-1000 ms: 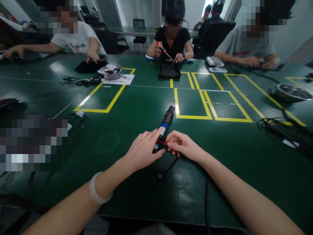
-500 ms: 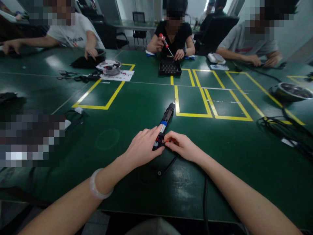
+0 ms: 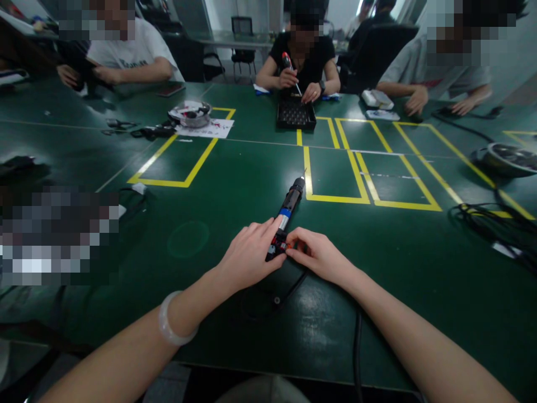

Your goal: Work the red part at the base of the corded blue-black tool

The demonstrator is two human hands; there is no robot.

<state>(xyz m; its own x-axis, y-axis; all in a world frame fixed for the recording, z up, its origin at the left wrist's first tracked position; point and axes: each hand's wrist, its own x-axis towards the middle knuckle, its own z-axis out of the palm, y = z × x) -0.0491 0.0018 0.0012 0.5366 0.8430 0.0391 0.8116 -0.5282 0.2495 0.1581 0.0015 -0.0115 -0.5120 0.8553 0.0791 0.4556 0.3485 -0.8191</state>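
Electric screwdriver lies flat on green table, bit tip pointing away, near yellow tape outline. Our left hand cups rear of barrel, index finger along it. Our right hand pinches red-and-black tail end with fingertips.

We judge tool rigid, moderately heavy, smooth plastic. Best hold is mid-barrel, away from thin bit. Power cord trails from tail toward us and may drag.

Cable bundle and metal bowl sit well apart on right. Co-worker's black tray is far across. Nothing blocks tool.
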